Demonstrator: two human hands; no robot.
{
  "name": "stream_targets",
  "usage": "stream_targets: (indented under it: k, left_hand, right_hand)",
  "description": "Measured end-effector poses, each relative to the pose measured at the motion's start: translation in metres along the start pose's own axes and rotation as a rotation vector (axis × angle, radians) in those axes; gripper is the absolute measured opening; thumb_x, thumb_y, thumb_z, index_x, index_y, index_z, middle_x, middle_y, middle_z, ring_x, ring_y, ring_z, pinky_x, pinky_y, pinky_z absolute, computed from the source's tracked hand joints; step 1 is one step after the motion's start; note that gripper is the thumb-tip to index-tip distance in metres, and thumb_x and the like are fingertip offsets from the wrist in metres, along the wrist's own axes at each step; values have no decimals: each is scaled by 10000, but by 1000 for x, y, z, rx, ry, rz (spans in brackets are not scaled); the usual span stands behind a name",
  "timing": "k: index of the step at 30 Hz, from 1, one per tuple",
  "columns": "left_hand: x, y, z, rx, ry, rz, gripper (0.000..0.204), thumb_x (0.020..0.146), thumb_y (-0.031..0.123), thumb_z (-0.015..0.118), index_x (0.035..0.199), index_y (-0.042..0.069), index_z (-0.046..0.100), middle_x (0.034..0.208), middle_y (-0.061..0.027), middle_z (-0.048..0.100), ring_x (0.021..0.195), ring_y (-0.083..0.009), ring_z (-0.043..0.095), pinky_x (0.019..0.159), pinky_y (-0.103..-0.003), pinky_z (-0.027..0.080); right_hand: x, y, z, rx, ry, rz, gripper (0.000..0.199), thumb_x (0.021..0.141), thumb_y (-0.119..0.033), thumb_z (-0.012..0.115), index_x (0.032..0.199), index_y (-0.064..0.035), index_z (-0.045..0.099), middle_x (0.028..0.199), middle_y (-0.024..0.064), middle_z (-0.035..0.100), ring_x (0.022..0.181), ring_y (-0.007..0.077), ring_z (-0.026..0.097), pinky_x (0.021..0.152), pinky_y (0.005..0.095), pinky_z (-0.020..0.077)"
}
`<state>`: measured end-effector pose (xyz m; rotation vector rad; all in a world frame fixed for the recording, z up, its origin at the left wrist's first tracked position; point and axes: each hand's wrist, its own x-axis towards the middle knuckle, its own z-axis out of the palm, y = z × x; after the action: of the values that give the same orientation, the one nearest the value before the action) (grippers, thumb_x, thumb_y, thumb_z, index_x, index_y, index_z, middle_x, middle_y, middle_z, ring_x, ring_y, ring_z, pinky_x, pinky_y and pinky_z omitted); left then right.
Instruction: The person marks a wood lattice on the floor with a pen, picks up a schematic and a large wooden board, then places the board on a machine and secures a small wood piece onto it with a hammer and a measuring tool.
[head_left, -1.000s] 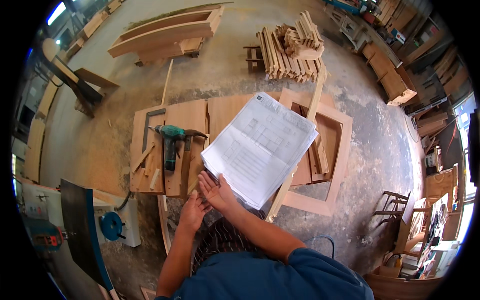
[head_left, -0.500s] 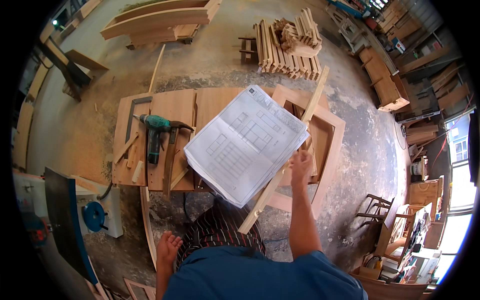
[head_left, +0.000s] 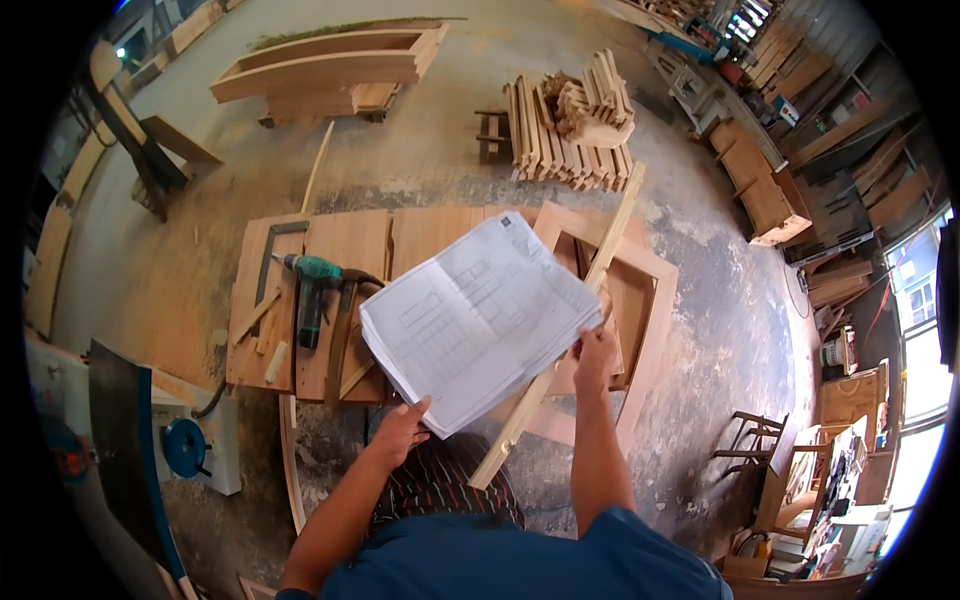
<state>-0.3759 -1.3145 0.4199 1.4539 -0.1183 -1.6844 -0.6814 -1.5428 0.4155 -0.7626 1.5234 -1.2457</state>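
The sheets (head_left: 480, 320) are thin matt white paper, a bit creased. The panels (head_left: 340, 250) and the frame (head_left: 650, 290) under them are bare unfinished wood, pale and matt. The drill (head_left: 312, 290) looks like green plastic. The floor (head_left: 420, 170) is rough dusty concrete.

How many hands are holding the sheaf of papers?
2. The left hand grips the lower edge of the papers; the right hand grips their right edge.
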Motion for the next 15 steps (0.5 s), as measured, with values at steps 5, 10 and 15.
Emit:
stream_targets:
  k: [5,10,15]
  left_hand:
    - [37,-4,9,-196,118,171,386,926,75,617,1288,-39,539,1201,-155,626,1042,-274,641,870,-383,537]
    - [38,20,-13,-97,72,303,393,921,-12,548,1309,-55,510,1217,-180,623,1086,-297,630,942,-414,525]
    - [36,52,-26,-225,78,378,409,938,-4,521,1343,-39,477,1260,-178,599,1110,-320,620,985,-449,510]
  right_hand:
    - [-49,26,-15,93,-77,12,217,820,-50,639,1029,-20,589,882,39,620,800,132,602,695,265,486]
    - [-64,39,-1,203,-315,-100,624,752,57,633,1346,1,452,1109,43,590,996,165,578,905,291,461]
    - [-62,34,-20,-75,-58,-139,638,754,69,621,1368,6,459,981,77,609,788,157,599,697,282,512]
